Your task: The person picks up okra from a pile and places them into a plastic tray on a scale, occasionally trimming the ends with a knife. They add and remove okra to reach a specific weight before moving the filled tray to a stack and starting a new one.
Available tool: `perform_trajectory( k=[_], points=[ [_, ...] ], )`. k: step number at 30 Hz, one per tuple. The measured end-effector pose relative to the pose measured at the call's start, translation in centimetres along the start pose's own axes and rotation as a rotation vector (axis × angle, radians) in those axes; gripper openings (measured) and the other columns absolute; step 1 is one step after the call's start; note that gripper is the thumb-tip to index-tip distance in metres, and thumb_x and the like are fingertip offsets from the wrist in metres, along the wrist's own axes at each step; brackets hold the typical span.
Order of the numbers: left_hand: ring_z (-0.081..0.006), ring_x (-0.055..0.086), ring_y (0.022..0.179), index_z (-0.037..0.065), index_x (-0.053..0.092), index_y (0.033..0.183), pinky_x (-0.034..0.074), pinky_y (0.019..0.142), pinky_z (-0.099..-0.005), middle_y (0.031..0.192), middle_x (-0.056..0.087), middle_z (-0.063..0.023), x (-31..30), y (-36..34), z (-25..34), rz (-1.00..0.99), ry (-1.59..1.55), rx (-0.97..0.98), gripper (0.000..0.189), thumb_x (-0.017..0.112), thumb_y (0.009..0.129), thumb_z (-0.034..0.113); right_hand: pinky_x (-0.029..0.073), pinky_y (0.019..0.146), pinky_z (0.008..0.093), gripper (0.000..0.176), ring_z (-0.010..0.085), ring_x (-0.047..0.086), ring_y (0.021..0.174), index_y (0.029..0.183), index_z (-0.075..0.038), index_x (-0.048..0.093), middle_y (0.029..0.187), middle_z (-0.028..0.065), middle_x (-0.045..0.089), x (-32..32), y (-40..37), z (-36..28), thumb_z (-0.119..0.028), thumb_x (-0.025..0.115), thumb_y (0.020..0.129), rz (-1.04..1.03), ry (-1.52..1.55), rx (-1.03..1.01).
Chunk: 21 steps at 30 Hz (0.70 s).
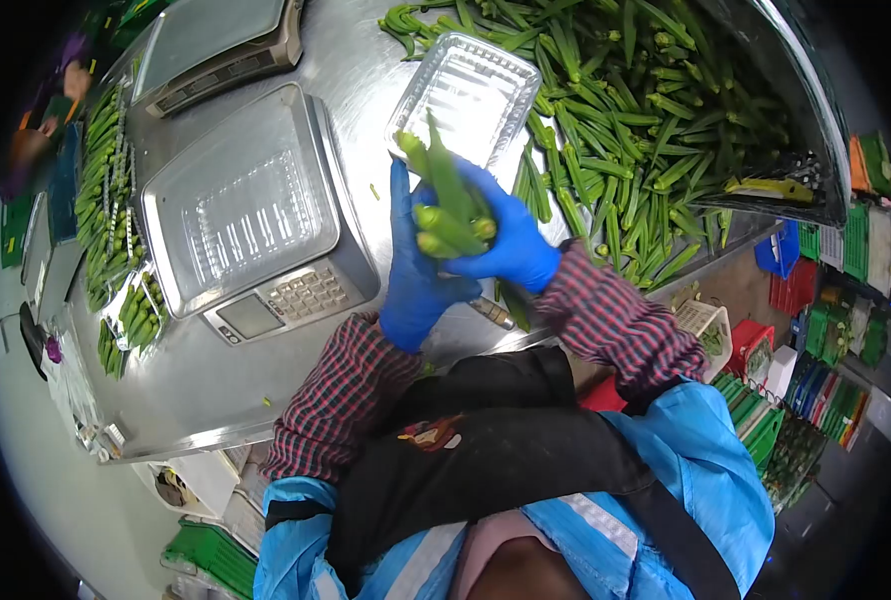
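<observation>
Both my hands wear blue gloves and meet around a small bunch of okra (450, 205) in front of my chest. My left hand (411, 270) cups the bunch from the left and below. On the other side, my right hand (511, 225) has its fingers wrapped round the pods. Just beyond them lies a clear plastic tray (471, 90) on the steel table, with nothing in it. A large heap of loose okra (626, 130) spreads to the right of the tray. Part of the bunch is hidden by my fingers.
A digital scale (291, 300) with a clear tray (241, 195) on its pan stands to the left, and a second scale (216, 50) behind it. Okra-filled trays (106, 200) line the table's (206, 400) far left. Crates (756, 415) stand lower right. Another person's hand (76, 80) shows far left.
</observation>
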<state>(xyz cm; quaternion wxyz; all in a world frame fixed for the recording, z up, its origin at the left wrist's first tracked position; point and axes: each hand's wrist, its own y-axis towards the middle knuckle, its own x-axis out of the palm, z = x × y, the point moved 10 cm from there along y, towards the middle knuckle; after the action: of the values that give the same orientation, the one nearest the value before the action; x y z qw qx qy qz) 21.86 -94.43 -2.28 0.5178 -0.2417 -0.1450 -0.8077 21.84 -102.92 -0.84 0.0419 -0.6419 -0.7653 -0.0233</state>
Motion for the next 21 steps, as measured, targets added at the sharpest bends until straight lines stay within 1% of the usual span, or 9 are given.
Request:
perform_trajectory(
  k=[1,2,4,7,9,13,15,19,21],
  points=[
    [-0.0234,0.042,0.127,0.009,0.008,0.149,0.042,0.102,-0.0366,0.142,0.033,-0.0106,-0.9,0.0,-0.2,0.074,0.091,0.004,0.123,0.090,0.059,0.018,0.034,0.106,0.0365,0.096,0.0234,0.046,0.125,0.144,-0.009,0.032,0.131,0.0123,0.050,1.0,0.3,0.9,-0.017,0.085,0.064,-0.025,-0.084,-0.087],
    [-0.0234,0.042,0.127,0.009,0.008,0.149,0.042,0.102,-0.0366,0.142,0.033,-0.0106,-1.0,-0.2,-0.4,0.078,0.093,0.009,0.123,0.090,0.059,0.018,0.036,0.105,0.0375,0.093,0.0242,0.047,0.124,0.143,-0.008,0.033,0.132,0.0135,0.049,1.4,0.3,1.8,-0.017,0.084,0.066,0.005,-0.165,-0.133],
    [-0.0199,0.048,0.120,0.009,0.017,0.148,0.047,0.096,-0.0323,0.137,0.039,-0.0078,-2.8,-0.7,-1.4,0.214,0.100,-0.012,0.109,0.086,0.063,0.009,0.038,0.104,0.0384,0.089,0.0250,0.048,0.123,0.142,-0.008,0.034,0.132,0.0146,0.049,1.7,0.5,2.6,-0.016,0.083,0.067,0.040,-0.251,-0.186],
    [-0.0196,0.049,0.117,0.009,0.024,0.145,0.048,0.096,-0.0319,0.133,0.042,-0.0064,-3.8,-0.8,-3.3,0.114,0.315,0.043,0.099,0.084,0.066,0.005,0.041,0.101,0.0378,0.084,0.0265,0.050,0.120,0.140,-0.007,0.036,0.131,0.0155,0.049,1.1,-0.2,5.6,-0.013,0.081,0.070,0.054,-0.278,-0.164],
    [-0.0200,0.048,0.118,0.010,0.027,0.144,0.048,0.095,-0.0314,0.131,0.043,-0.0071,-4.1,-1.0,-4.4,0.116,0.300,0.038,0.098,0.083,0.065,0.002,0.043,0.098,0.0357,0.080,0.0254,0.052,0.117,0.140,-0.007,0.035,0.130,0.0146,0.049,1.0,-0.7,7.3,-0.009,0.079,0.073,-0.035,-0.489,-0.267],
    [-0.0205,0.049,0.117,0.011,0.031,0.142,0.048,0.095,-0.0320,0.131,0.043,-0.0075,-4.7,-1.1,-7.3,0.065,0.323,0.052,0.098,0.085,0.061,0.003,0.044,0.096,0.0333,0.081,0.0231,0.053,0.114,0.142,-0.007,0.033,0.126,0.0138,0.051,1.1,-0.7,6.2,-0.008,0.078,0.074,-0.015,-0.306,-0.208],
    [-0.0204,0.050,0.116,0.010,0.037,0.137,0.047,0.095,-0.0332,0.131,0.043,-0.0079,-5.1,-1.0,-7.1,0.105,0.370,0.127,0.091,0.086,0.060,0.005,0.045,0.095,0.0334,0.085,0.0215,0.054,0.111,0.144,-0.007,0.030,0.125,0.0136,0.052,0.1,-1.5,5.1,-0.008,0.078,0.074,0.153,-0.306,-0.250],
    [-0.0198,0.051,0.113,0.008,0.043,0.131,0.046,0.095,-0.0337,0.128,0.046,-0.0076,-5.2,-1.0,-7.4,-0.001,0.266,0.075,0.084,0.086,0.059,0.005,0.046,0.094,0.0343,0.090,0.0219,0.056,0.109,0.146,-0.008,0.025,0.126,0.0145,0.052,0.3,-1.8,10.2,-0.010,0.079,0.074,0.060,-0.336,-0.241],
    [-0.0169,0.054,0.110,0.004,0.041,0.131,0.047,0.097,-0.0323,0.119,0.052,-0.0043,-7.0,-1.7,-8.7,0.018,0.465,0.185,0.082,0.084,0.062,0.002,0.047,0.093,0.0349,0.093,0.0229,0.057,0.109,0.147,-0.008,0.022,0.128,0.0154,0.052,0.4,-1.6,12.1,-0.011,0.079,0.074,0.014,-0.188,-0.145]
  ],
)
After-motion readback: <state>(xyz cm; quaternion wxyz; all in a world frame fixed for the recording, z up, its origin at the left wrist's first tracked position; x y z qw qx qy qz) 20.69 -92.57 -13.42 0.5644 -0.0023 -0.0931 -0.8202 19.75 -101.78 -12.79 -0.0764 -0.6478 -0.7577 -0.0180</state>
